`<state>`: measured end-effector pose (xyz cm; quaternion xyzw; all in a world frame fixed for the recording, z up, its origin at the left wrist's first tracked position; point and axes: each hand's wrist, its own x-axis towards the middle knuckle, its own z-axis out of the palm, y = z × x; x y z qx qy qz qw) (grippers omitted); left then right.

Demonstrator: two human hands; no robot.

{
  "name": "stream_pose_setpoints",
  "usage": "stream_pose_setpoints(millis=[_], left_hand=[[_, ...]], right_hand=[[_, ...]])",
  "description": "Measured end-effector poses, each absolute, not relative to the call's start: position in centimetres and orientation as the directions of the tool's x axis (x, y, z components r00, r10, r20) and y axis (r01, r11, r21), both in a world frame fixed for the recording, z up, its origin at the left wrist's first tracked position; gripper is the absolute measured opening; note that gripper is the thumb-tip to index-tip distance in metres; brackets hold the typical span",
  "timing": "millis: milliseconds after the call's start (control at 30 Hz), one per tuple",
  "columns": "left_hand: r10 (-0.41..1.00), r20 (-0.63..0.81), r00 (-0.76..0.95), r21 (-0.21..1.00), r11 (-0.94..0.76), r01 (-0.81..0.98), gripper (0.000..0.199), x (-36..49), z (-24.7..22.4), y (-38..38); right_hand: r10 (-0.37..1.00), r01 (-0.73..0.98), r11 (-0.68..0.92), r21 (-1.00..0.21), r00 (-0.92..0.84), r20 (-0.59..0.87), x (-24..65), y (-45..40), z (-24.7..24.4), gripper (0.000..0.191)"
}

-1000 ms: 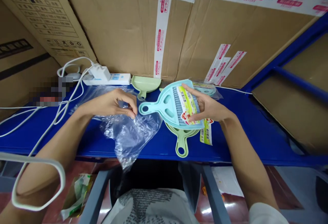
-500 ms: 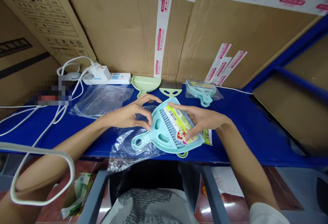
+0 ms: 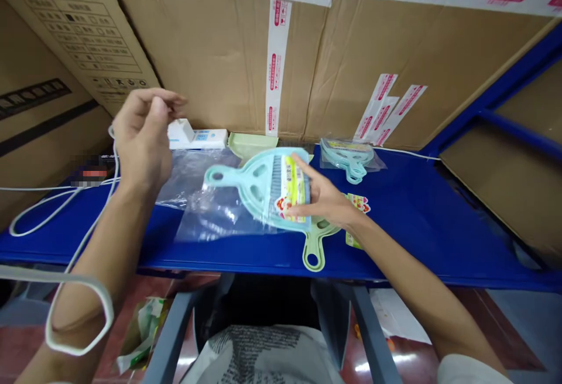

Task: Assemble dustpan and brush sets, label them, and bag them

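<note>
My right hand [image 3: 322, 196] grips a light-blue dustpan and brush set [image 3: 259, 188] by its wide end. Fingers lie across the yellow label [image 3: 291, 188] over the bristles, and the handle points left. My left hand [image 3: 147, 138] is raised at the left, away from the set; its fingers are half curled, with nothing visible in them. Beneath the blue set, partly hidden, lies a green dustpan and brush set [image 3: 314, 249] with its handle toward me. A clear plastic bag [image 3: 215, 217] lies flat under the blue handle.
Behind are another green dustpan [image 3: 252, 144] and a bagged blue set [image 3: 351, 158]. A power strip [image 3: 211, 138] stands at the back left, with white cables [image 3: 83, 243] running down. A yellow label card [image 3: 353, 239] lies right of centre on the blue table [image 3: 421, 226]. Cardboard [image 3: 211, 56] walls the back.
My left hand has left the blue set and risen up and left. My right hand has turned the set so its handle points left, uncovering more of the green set below.
</note>
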<state>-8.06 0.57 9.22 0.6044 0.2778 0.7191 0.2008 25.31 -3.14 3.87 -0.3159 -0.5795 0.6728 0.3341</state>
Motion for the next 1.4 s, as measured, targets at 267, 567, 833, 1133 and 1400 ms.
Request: stream_pose_setpoints(millis=[267, 567, 833, 1133, 1400], left_hand=[[0.96, 0.149, 0.237, 0.972, -0.098, -0.211, 0.041, -5.5, 6.7, 1.0], [0.962, 0.054, 0.266, 0.968, 0.015, -0.25, 0.048, -4.7, 6.4, 0.2], [0.94, 0.004, 0.341, 0.973, 0.075, -0.219, 0.031, -2.7, 4.5, -0.8], [0.992, 0.047, 0.121, 0.965, -0.014, -0.261, 0.031, -4.2, 4.9, 1.1], [0.988, -0.103, 0.114, 0.94, 0.135, -0.315, 0.024, -3.1, 3.4, 1.4]], right_hand=[[0.901, -0.136, 0.104, -0.985, -0.407, 0.152, 26.6, -2.1, 5.3, 0.16], [0.856, -0.108, 0.145, -0.984, -0.486, 0.179, 25.6, -2.8, 4.3, 0.155], [0.857, -0.138, 0.215, -0.967, -0.448, 0.255, 25.3, -2.9, 4.3, 0.156], [0.88, -0.078, 0.194, -0.978, -0.426, 0.209, 25.4, -2.8, 4.3, 0.154], [0.892, -0.042, 0.003, -0.999, -0.452, 0.022, 26.5, -2.0, 4.2, 0.157]])
